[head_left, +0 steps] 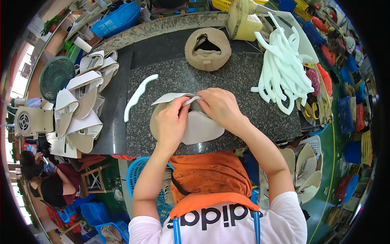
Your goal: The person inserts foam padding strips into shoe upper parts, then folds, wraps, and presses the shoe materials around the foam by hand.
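Over the speckled dark stone worktop (174, 79), my two hands hold a beige-and-white shoe upper (203, 129) near my body. My left hand (171, 123) pinches its raised upper edge between thumb and fingers. Beside it, my right hand (221, 106) is closed on the same edge, thumb pressed in. A narrow pale strip shows between the fingertips; whether it is part of the upper or separate, I cannot tell. One curved white foam strip (138, 97) lies alone to the left. A heap of similar foam strips (282, 69) lies to the right.
Beyond my hands sits a round tan container (208, 49) with a dark opening. Stacked shoe uppers (87, 95) line the left, beside a green fan (57, 77). Yellow-handled scissors (312, 110) lie at the right edge. A seated person (55, 183) is at lower left.
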A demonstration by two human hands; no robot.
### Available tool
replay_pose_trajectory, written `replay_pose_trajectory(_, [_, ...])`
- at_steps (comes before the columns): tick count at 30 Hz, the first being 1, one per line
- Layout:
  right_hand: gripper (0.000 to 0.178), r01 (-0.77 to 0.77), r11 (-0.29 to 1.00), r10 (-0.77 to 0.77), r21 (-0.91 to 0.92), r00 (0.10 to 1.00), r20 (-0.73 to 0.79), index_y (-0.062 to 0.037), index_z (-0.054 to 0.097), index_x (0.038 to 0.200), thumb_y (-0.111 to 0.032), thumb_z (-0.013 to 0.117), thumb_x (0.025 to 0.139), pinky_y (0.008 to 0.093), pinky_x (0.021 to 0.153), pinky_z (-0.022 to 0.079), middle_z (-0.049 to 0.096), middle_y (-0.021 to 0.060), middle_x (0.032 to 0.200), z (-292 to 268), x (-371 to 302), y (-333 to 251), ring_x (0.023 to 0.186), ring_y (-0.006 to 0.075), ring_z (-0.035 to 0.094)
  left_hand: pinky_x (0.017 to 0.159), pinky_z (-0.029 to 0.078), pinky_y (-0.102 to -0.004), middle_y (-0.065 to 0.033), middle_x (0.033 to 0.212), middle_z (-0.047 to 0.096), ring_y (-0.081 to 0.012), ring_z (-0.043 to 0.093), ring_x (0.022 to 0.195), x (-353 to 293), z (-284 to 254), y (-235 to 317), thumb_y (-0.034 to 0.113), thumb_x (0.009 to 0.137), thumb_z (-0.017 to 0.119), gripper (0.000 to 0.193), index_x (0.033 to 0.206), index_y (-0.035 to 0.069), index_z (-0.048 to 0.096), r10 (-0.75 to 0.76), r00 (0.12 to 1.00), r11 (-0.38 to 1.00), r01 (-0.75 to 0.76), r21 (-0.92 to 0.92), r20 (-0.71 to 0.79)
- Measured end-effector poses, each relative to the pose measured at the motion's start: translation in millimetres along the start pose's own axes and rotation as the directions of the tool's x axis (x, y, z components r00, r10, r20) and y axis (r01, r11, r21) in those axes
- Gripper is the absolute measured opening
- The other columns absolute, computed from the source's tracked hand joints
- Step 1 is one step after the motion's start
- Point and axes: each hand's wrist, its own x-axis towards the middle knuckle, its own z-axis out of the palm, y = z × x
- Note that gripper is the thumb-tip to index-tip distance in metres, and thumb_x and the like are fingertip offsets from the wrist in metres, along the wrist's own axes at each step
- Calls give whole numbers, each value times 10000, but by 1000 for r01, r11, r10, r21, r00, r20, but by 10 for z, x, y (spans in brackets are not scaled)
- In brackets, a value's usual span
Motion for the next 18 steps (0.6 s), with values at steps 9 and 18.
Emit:
replay_pose_trajectory(9, [99, -1, 1000, -1, 30, 999, 50, -20, 555, 690, -75, 550, 772, 449, 633, 482, 604, 144, 676, 30, 32, 12, 685, 339, 618, 613, 503, -385, -110, 811, 672, -290, 663, 714, 44, 26, -29, 55, 865, 591, 246, 1103, 90, 543, 96, 995, 990, -96, 104, 6])
replay_pose_trajectory(18, [145, -19, 999, 13, 43, 992, 128, -51, 617, 777, -184, 597, 829, 445, 605, 492, 623, 143, 647, -31, 42, -10, 648, 338, 630, 614, 515, -403, -136, 828, 674, -310, 663, 724, 115, 42, -158, 86, 879, 575, 246, 1121, 86, 529, 121, 991, 977, -130, 167, 63])
